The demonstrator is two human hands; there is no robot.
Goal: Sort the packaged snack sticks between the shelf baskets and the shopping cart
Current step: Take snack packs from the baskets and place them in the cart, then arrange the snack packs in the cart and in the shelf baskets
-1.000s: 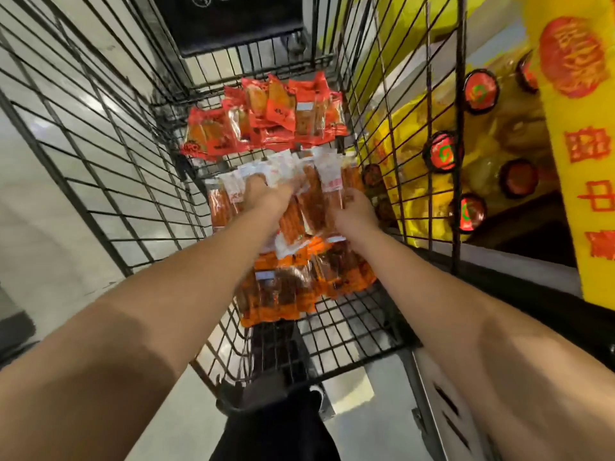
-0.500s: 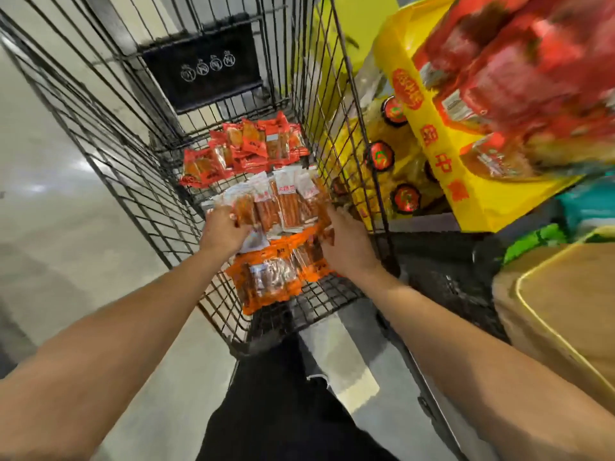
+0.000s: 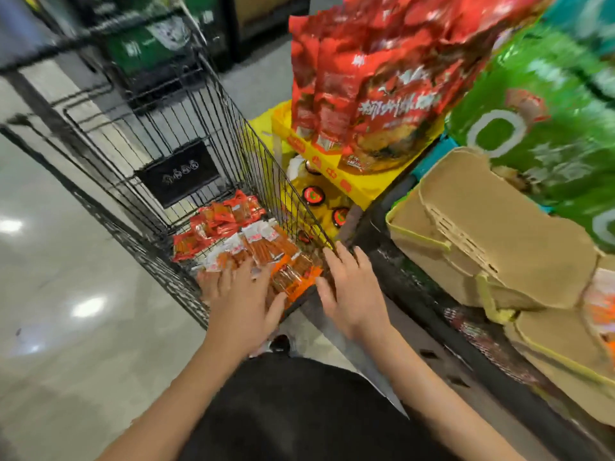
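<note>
Packaged snack sticks lie in rows on the floor of the black wire shopping cart (image 3: 139, 181): red packs (image 3: 216, 221) at the far end, white-topped orange sticks (image 3: 256, 244) in the middle, orange packs (image 3: 293, 277) nearest me. My left hand (image 3: 239, 304) hovers with fingers spread over the near packs and holds nothing. My right hand (image 3: 349, 291), also with straight fingers, is above the cart's near right corner, empty. Tan shelf baskets (image 3: 492, 234) sit on the shelf to the right; a few orange packs (image 3: 599, 311) show in one.
Big red snack bags (image 3: 376, 84) stand in a yellow tray (image 3: 346, 181) beyond the baskets, green bags (image 3: 545, 104) further right. Bottles with black-and-red caps (image 3: 314, 196) sit low behind the cart's right wall. Shiny floor lies to the left.
Both hands have let go of the snack packs and drawn back toward me with fingers spread. My view has lifted and swung right, showing the shelf baskets.
</note>
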